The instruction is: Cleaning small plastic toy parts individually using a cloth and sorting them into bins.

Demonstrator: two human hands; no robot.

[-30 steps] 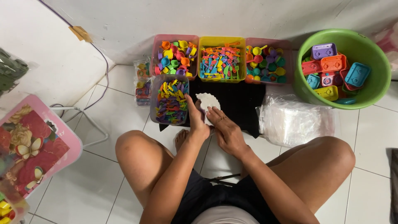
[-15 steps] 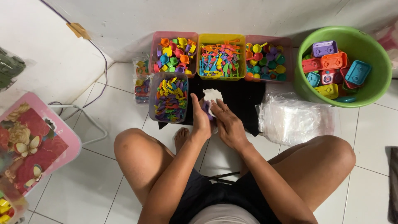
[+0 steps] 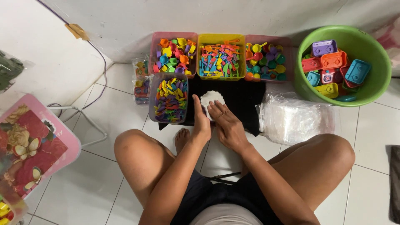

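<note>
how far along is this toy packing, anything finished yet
Done, it seems: a few filled packets sit left of the bins. In hand: both the left hand and right hand press on a white scalloped piece on the black mat; nothing bagged there yet. Left: the toy bins and green tub are full, and the empty bag stack is thick, so most remains.

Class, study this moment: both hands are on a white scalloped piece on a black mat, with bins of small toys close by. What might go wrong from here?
1. The left hand sits right beside the clear bin; an elbow or wrist nudge might tip its small pieces onto the tiles.
2. The white piece looks thin; pressure from the right hand may crease it.
3. The bag stack looks slippery and may slide.
</note>
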